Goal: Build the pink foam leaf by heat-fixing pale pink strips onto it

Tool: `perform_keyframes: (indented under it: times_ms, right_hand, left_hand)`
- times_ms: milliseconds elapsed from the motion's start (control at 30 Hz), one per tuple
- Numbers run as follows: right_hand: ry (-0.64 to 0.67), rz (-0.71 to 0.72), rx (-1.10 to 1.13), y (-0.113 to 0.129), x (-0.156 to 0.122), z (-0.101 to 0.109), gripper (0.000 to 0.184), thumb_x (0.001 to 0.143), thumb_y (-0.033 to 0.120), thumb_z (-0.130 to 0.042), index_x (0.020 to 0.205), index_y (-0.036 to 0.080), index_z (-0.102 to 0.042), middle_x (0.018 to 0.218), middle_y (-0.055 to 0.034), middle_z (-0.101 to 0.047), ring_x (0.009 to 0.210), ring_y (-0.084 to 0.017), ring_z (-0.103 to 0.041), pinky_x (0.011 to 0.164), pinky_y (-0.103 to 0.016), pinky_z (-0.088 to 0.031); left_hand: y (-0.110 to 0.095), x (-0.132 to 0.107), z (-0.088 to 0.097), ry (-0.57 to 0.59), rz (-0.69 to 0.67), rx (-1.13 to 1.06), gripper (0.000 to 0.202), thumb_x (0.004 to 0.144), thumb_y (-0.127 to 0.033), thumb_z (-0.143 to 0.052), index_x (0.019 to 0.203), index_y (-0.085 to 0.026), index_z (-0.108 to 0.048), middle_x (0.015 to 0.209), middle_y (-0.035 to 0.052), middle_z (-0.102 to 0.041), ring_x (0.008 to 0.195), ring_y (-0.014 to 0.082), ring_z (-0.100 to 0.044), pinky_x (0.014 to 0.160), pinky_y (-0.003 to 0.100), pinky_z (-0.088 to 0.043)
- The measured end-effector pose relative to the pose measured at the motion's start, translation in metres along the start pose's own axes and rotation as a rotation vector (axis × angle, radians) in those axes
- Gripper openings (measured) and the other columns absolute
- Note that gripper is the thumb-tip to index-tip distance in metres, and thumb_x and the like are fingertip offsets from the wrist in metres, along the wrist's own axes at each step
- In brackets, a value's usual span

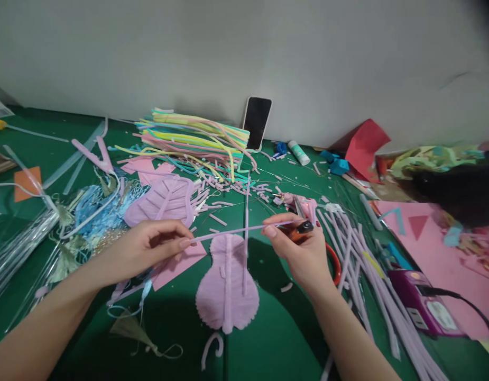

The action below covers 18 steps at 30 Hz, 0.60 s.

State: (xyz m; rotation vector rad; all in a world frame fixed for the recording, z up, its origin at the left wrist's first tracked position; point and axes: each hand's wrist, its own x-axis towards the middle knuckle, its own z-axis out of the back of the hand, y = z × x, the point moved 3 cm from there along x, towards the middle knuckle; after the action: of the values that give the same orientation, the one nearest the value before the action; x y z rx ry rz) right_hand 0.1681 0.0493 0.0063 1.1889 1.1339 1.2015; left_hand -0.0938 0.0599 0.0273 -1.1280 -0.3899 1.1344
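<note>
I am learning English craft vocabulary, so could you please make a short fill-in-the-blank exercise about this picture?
1. The left hand and the right hand pinch one lilac pipe cleaner between them; the right hand also holds a pair of ____.
2. The phone stands leaning against the ____.
3. The table has a ____ surface.

Missing words: scissors; wall; green.
</note>
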Motion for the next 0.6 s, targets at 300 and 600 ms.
perform_keyframes:
  times_ms: [300,600]
  right_hand:
    - [0.060,0.016,-0.152,0.0057,0.0014,-0.0074,0.027,0.073,0.043,-0.072,0.075,0.016,-0.071,0.051,0.0032,-0.048,0.043,-0.006,-0.031,0.040,-0.023,-0.024]
    - [-0.037,0.006,-0.038,-0.0006,0.0075,-0.0012,0.053,0.083,0.066,-0.041,0.076,0.017,-0.062,0.064,-0.0005,-0.054,0.050,-0.009,-0.038,0.044,-0.022,-0.030]
  left_hand:
    - [-0.0039,-0.0013,-0.0038,-0.035,-0.025,-0.002,0.027,0.081,-0.046,-0.058,0.080,-0.021,-0.067,0.062,-0.0019,-0.062,0.055,0.0106,-0.057,0.049,0.017,-0.043]
    - [0.0021,0.0011,-0.0006,-0.123,-0.003,0.030,0.030,0.085,-0.047,-0.055,0.081,-0.020,-0.066,0.065,-0.0001,-0.064,0.060,0.0130,-0.059,0.055,0.019,-0.047]
